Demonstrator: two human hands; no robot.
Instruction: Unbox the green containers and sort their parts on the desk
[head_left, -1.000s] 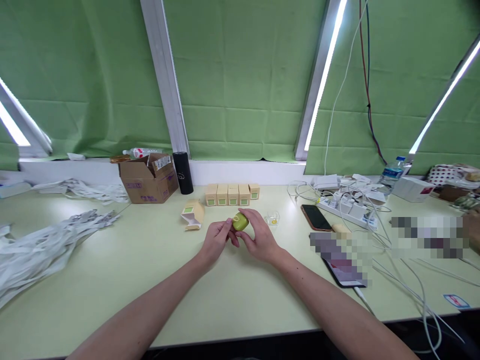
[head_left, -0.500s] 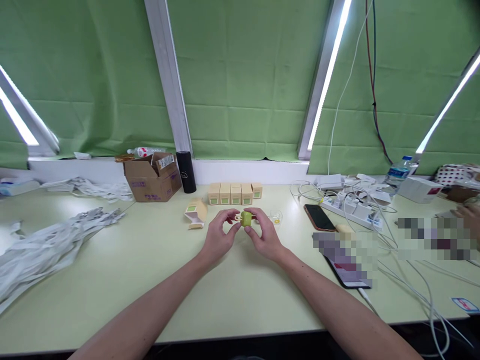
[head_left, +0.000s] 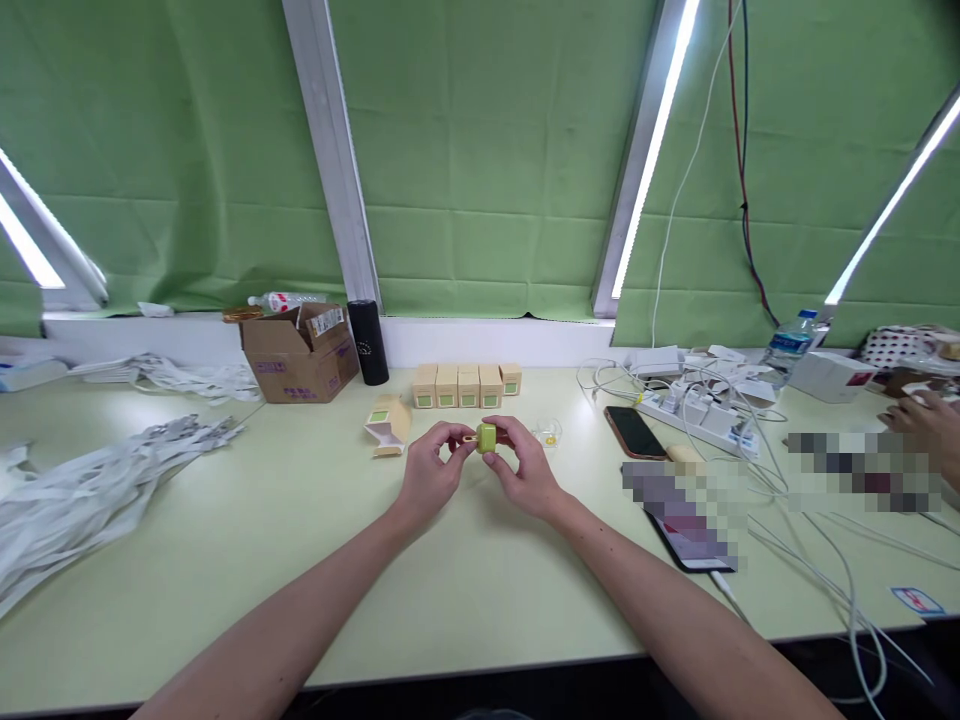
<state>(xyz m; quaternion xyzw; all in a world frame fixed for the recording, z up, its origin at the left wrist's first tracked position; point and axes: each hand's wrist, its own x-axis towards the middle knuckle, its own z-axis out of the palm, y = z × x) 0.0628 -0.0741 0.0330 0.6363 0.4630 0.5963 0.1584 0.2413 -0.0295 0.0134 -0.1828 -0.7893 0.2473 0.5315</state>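
Note:
Over the table's middle, my right hand [head_left: 526, 466] pinches a small, shiny, yellow-green block with rounded corners [head_left: 487, 437] between thumb and fingers. My left hand [head_left: 432, 470] is closed on a thin, light loop-like piece [head_left: 469, 439] at the block's left side. Whether the two pieces are joined I cannot tell. An opened small cardboard box [head_left: 388, 428] lies left of my left hand. Beyond both hands stands a row of several small tan boxes with green labels [head_left: 458, 386]. Clear plastic packaging with a yellow spot [head_left: 549, 434] lies right of my right hand.
White straps [head_left: 112, 500] cover the left side. A brown carton [head_left: 300, 360] and a black cylinder [head_left: 367, 343] stand at the back. Right are a phone [head_left: 634, 432], a power strip [head_left: 697, 420], loose cables and another person's hand [head_left: 926, 425].
My left fingers have shifted slightly on the light piece beside the block, and the block has turned a little. The view has moved slightly. The other person's hand reaches further in at right.

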